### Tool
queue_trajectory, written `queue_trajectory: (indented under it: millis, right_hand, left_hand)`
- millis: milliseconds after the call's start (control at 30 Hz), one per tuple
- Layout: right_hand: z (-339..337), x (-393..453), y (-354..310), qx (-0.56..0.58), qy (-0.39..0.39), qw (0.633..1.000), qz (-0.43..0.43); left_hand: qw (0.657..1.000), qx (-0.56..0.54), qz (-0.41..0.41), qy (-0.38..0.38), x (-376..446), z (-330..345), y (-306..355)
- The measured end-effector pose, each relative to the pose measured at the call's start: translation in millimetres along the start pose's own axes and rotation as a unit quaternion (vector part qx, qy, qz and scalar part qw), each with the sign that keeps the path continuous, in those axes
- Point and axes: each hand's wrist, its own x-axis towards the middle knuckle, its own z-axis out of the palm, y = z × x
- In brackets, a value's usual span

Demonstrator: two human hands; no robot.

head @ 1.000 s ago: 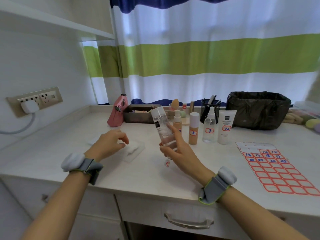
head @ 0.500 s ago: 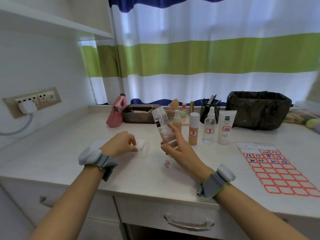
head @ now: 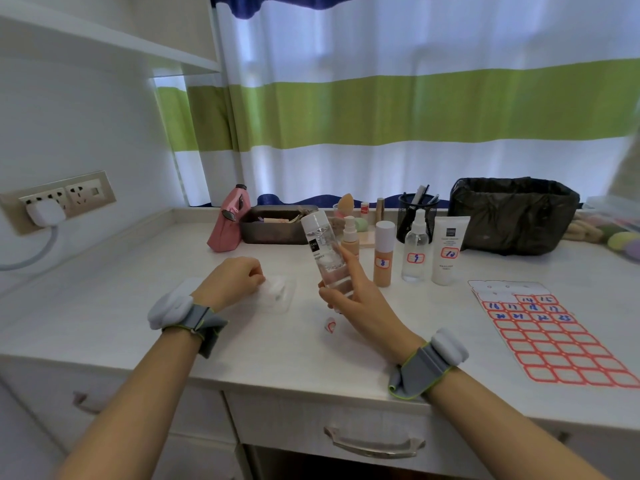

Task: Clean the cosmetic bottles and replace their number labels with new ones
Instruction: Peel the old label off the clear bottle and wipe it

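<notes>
A clear bottle [head: 325, 254] with a white cap is held upright above a white desk [head: 138, 271] by the right hand [head: 360, 299], whose fingers are curled round its lower half. The left hand [head: 232, 278] is seen with fingers curled over a clear packet of wipes [head: 277, 296] lying flat on the desk; whether anything is pinched cannot be told. One peeled label [head: 330, 324] lies just below the held bottle. Four more bottles stand behind: one small pump bottle [head: 349, 233], one beige bottle [head: 383, 254] marked 8, one clear spray bottle [head: 415, 247] and one white tube [head: 448, 251]. One label sheet [head: 554, 337] lies flat to the right.
</notes>
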Motion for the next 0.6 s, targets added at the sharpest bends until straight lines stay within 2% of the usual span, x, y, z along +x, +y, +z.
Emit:
queue_trajectory:
  millis: [100,267,367,500,600]
  right_hand:
    - [0.0,-0.2,0.5,-0.002,0.000,1.000,-0.001]
    - [-0.1,-0.4,-0.4,-0.003,0.003,1.000,0.005]
    - [-0.6,0.3,-1.2,-0.001,0.008,1.000,0.012]
    - [-2.6,0.2,-1.0,0.011,0.021,1.000,0.018]
    - [-4.9,0.8,-2.7,0.017,0.018,0.999,0.021]
  left_hand:
    - [0.999,-0.024,-0.012,0.028,-0.4,4.2,-2.4]
    - [0.998,-0.059,-0.014,0.005,-0.6,14.7,-11.5]
    - [0.991,-0.113,-0.034,0.059,-0.1,11.0,-13.2]
    - [0.958,-0.243,-0.061,0.139,-4.0,-0.3,-12.3]
    - [0.911,-0.385,-0.070,0.134,-12.5,-9.0,0.3]
